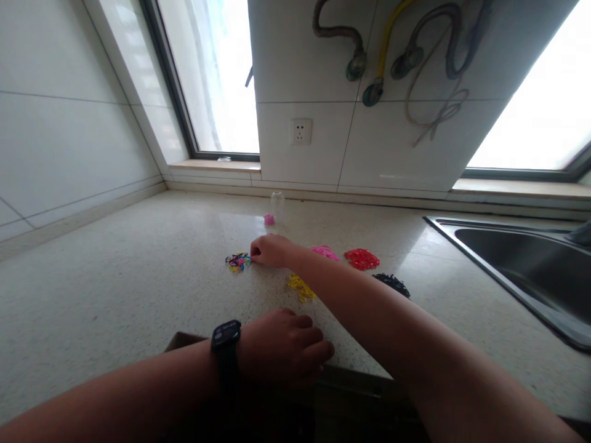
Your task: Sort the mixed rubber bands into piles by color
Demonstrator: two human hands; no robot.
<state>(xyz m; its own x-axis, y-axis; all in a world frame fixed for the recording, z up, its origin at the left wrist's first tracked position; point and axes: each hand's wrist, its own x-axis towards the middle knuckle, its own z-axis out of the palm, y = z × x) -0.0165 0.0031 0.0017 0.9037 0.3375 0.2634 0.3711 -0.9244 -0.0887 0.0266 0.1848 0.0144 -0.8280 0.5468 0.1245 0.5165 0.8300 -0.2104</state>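
Observation:
My right hand (271, 250) reaches across the speckled counter (138, 283), its fingers pinched at the edge of a small mixed-colour pile of rubber bands (237, 261). Sorted piles lie beside my forearm: yellow (300, 287), pink (325, 251), red (362, 259) and black (392, 283). My left hand (284, 346), with a dark watch (226, 337) on its wrist, rests curled at the counter's near edge. Nothing shows in it.
A clear small jar (277, 202) and a pink lid (268, 219) stand farther back near the wall. A steel sink (526, 264) is set into the counter at the right. A wall socket (300, 131) and hoses (406, 49) are on the tiled wall.

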